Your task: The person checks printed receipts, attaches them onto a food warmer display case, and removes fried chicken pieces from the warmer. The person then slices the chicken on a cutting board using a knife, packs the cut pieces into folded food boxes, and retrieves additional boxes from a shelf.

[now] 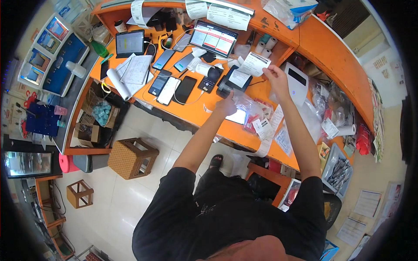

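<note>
My right hand (276, 80) pinches the edge of a white printed receipt (254, 65), held up over the desk. Just below that receipt, a strip of printed paper (240, 78) lies over a small dark device (225, 84), which looks like a receipt printer. My left hand (225, 105) is closed beside the device's front, at the edge of a clear plastic bag (247, 104). What its fingers hold, if anything, is hidden. A bright phone screen (236, 116) shows near this hand. To its right lies a white label (263, 128) on red-and-clear packaging.
Several phones (166, 91) with cables lie on the orange desk (191, 115). Behind them stand a tablet (214, 38) and another tablet (130, 42). An open notebook (135, 71) is at the left, a white machine (297, 80) at the right. Woven stools (130, 158) stand on the floor.
</note>
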